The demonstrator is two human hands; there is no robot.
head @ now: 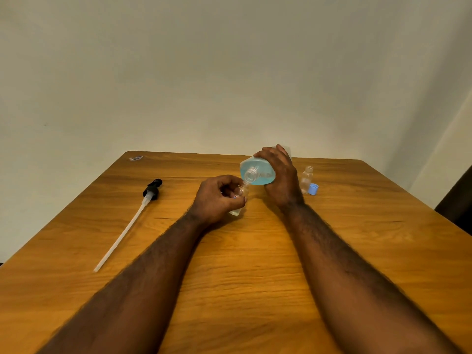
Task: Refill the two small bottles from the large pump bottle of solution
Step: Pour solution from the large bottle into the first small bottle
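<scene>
We see the right hand (282, 176) wrapped around the large bottle (256, 173), fingers curled over its top side, gripping it. The bottle is tipped over, nearly on its side and above the table (255, 272), with its open threaded mouth pointing toward the camera and down-left. Blue solution sits inside, pooled toward the mouth end. The left hand (217, 199) grasps a small clear bottle (236, 210), fingers and thumb curled around its body. That bottle leans with its neck up, right under the large bottle's mouth; we cannot tell whether the two touch or whether liquid is running. A little pale liquid shows in the small bottle's base. The base is close to the tabletop; contact unclear. The second small bottle (306, 178) stands upright on the table just right of the right hand, uncapped and clear, and we cannot make out a fill level. A blue cap (313, 189) lies beside its foot, right side, opening facing sideways. The pump head (152, 191), black with a long white dip tube, lies flat on the table well to the left, tube running toward the near-left edge. A small scrap (136, 158) is at the far-left corner, too small to identify. Both forearms are bare and reach in from the near edge.
</scene>
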